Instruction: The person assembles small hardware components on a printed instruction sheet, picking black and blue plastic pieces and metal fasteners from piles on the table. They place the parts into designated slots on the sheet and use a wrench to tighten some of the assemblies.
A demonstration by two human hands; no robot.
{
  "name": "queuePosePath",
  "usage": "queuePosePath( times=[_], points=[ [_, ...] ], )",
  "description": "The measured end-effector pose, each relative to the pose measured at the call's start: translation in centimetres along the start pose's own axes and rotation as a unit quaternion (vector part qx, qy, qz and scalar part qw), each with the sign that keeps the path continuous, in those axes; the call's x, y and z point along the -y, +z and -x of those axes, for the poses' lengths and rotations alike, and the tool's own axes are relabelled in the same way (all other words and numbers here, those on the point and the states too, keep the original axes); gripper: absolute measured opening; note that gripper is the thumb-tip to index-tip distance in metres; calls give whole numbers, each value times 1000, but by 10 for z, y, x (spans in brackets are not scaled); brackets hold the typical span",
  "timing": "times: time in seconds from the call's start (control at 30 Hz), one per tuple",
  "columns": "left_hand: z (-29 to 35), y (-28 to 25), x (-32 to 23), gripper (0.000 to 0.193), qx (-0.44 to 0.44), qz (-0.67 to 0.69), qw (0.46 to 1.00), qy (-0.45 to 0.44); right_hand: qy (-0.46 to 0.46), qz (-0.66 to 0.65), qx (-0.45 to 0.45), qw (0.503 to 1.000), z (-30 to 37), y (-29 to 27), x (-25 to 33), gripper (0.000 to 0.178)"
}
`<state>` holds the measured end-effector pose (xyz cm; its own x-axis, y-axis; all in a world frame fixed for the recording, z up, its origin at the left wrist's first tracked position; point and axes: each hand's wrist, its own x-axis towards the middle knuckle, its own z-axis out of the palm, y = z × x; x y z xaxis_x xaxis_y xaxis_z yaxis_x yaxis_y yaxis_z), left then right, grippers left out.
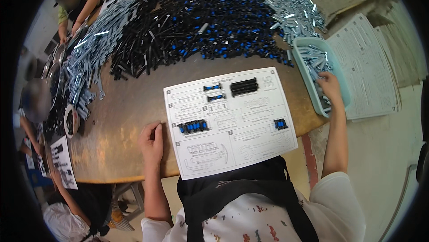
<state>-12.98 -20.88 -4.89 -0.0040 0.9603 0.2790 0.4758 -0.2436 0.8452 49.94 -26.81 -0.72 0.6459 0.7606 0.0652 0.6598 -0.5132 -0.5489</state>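
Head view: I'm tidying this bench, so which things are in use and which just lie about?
In use: sorting sheet under the left hand; tray of silver parts, right hand in it.
Lying about: black-and-blue pile, paper stack, small bowl.

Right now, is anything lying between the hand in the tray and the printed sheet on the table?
Nothing visible. The right hand is in the pale green tray of silver parts; between the tray's wall and the sheet shows only bare brown table.
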Motion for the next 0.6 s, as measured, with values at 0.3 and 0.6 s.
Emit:
queuePosePath(
  times=[0.3,0.6],
  points=[
    [4,-2,0,12,-9,53,999,-5,-245,-227,242,911,158,81,242,29],
    [10,1,31,10,3,54,997,-48,-455,4,253,854,185,183,290,19]
  ],
)
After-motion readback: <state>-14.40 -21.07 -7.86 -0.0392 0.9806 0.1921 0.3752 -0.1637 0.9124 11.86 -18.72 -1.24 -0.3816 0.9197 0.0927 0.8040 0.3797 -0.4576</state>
